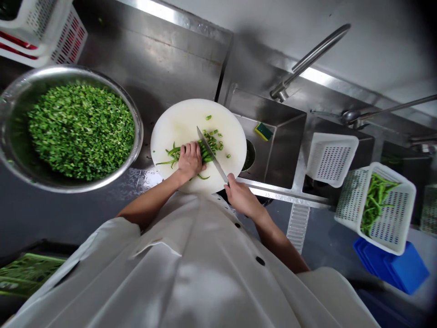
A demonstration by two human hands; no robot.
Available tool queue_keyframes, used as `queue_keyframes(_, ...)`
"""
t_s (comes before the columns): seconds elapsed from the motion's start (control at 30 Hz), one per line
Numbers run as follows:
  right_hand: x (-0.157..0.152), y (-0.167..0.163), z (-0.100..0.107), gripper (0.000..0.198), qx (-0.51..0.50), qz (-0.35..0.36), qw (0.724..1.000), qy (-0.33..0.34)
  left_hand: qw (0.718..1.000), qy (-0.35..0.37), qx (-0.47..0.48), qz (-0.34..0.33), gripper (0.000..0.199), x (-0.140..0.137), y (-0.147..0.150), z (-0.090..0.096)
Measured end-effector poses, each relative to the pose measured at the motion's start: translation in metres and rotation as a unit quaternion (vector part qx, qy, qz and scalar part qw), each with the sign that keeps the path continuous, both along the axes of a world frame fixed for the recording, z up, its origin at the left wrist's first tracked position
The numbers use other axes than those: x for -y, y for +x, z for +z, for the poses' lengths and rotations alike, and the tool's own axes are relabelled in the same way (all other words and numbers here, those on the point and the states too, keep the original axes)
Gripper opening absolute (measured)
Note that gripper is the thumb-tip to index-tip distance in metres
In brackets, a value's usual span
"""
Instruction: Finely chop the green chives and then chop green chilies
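Note:
A round white cutting board (180, 119) lies at the middle, over the counter and the sink's edge. My left hand (190, 160) presses down on a bunch of long, thin green chili peppers (173, 153), fingers closed over them. Their tips stick out to the left of the hand. My right hand (241, 196) grips the handle of a kitchen knife (215, 160). The blade points up and left, against the cut end of the bunch, close to my left fingers. Short cut pepper pieces (218, 145) are scattered to the blade's right.
A large steel bowl (137, 132) of chopped greens (82, 132) stands left. Right of the board is a sink (287, 155) with a sponge (263, 131) and a faucet (307, 54). Farther right are a white basket (332, 159), another basket (392, 218) holding green chilies, and blue boards (406, 269).

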State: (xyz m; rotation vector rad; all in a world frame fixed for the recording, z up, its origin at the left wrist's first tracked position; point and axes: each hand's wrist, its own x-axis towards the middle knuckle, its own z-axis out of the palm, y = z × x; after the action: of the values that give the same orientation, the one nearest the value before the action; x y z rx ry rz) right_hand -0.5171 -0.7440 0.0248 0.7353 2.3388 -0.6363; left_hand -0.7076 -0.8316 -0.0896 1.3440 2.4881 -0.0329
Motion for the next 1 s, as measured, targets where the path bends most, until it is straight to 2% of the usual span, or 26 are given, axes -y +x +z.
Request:
queue_keyframes(0.17, -0.011, -0.025, -0.038, 0.032, -0.033, -0.016, 0.999, 0.014, 1.000, 0.013, 0.012, -0.005, 0.090, -0.001, -0.004, 0.001)
queue_keyframes(0.37, -0.034, -0.039, -0.044, 0.034, -0.096, -0.006, 0.995, -0.017, 1.000, 0.025, 0.004, 0.001, 0.090, -0.002, -0.005, 0.003)
queue_keyframes(0.47, -0.032, -0.044, -0.050, 0.039, -0.109, -0.011, 0.994, 0.003, 1.000, 0.014, -0.007, -0.002, 0.087, -0.003, -0.006, 0.007)
queue_keyframes(0.57, -0.023, -0.048, -0.053, 0.045, -0.105, 0.014, 0.994, 0.025, 1.000, 0.017, -0.012, -0.007, 0.091, 0.001, -0.008, 0.012)
queue_keyframes(0.67, -0.014, -0.045, -0.040, 0.046, -0.091, 0.035, 0.993, 0.066, 0.999, 0.027, -0.035, 0.011, 0.107, 0.009, -0.008, 0.015)
queue_keyframes(0.77, -0.007, -0.032, -0.012, 0.042, -0.060, 0.045, 0.992, 0.098, 0.997, 0.030, -0.055, 0.053, 0.118, 0.016, -0.005, 0.012)
queue_keyframes(0.9, -0.002, -0.011, 0.021, 0.031, -0.010, 0.076, 0.991, 0.109, 0.995, 0.034, -0.050, 0.076, 0.115, 0.017, -0.003, 0.005)
queue_keyframes(1.0, -0.002, -0.008, 0.028, 0.026, 0.033, 0.099, 0.990, 0.093, 0.995, 0.035, -0.040, 0.080, 0.107, 0.015, -0.005, 0.003)
